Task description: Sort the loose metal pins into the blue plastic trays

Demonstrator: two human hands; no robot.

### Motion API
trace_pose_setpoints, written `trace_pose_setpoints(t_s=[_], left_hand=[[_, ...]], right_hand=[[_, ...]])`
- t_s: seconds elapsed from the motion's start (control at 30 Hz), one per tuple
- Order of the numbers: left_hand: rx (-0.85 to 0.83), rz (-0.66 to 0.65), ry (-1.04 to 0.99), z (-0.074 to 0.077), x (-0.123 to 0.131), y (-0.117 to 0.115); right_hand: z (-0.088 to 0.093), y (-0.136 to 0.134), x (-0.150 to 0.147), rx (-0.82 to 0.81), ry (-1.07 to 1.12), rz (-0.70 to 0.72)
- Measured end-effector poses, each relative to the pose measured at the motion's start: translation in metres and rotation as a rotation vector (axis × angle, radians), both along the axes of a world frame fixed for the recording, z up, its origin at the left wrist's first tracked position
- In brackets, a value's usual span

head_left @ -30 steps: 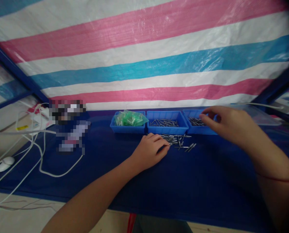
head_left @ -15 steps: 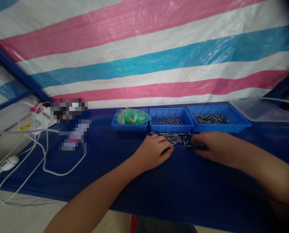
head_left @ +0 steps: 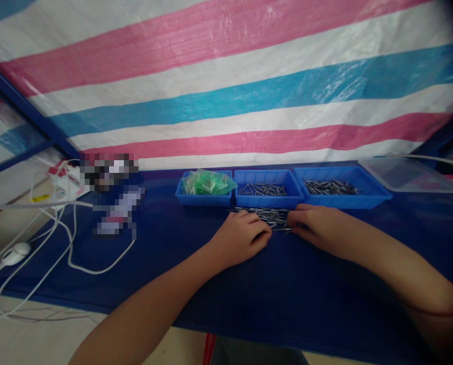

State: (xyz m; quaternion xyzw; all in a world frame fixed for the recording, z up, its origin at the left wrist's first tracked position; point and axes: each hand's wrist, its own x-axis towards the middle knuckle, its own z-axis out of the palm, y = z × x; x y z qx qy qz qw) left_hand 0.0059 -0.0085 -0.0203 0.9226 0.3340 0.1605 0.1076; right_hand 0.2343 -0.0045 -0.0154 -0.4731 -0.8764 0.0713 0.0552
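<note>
A loose heap of thin metal rivets (head_left: 270,217) lies on the blue table just in front of the trays. My left hand (head_left: 243,234) rests at the heap's left and front side, its fingers curled over the nearest rivets and its thumb bent in toward the index finger. From the right, my right hand (head_left: 308,223) presses against the heap's other end, fingers and thumb closed around the rivet ends there. Its fingertips are partly hidden. Behind the heap, a blue tray (head_left: 268,202) holds more rivets.
Another blue tray (head_left: 348,203) with many rivets stands at right, beside a clear plastic lid (head_left: 412,176). The left tray (head_left: 205,201) holds a green plastic bag (head_left: 209,182). White cables (head_left: 72,243) and blurred items lie at left. A striped sheet (head_left: 226,106) hangs behind.
My right hand has moved left against the heap, pushing in the stray rivets that stuck out on its right side. My left hand has stayed in place.
</note>
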Motion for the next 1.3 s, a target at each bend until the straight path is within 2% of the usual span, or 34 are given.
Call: trace_pose_setpoints(t_s=[0.23,0.4,0.97,1.17,1.3], left_hand=[[-0.005,0.007,0.006,0.0,0.0,0.0],[0.001,0.005,0.007,-0.001,0.001,0.001],[-0.001,0.0,-0.034,-0.003,0.001,0.001],[-0.015,0.083,-0.146,-0.003,0.0,0.0],[-0.09,0.164,-0.257,-0.002,0.0,0.001]], right_hand=[[0.003,0.001,-0.009,-0.025,0.006,0.071],[0.001,0.001,-0.012,-0.048,-0.043,0.032],[0.002,0.001,-0.017,0.083,-0.085,0.087],[0.013,-0.001,-0.022,0.101,-0.025,0.05],[0.015,-0.003,-0.028,0.143,0.022,0.016]])
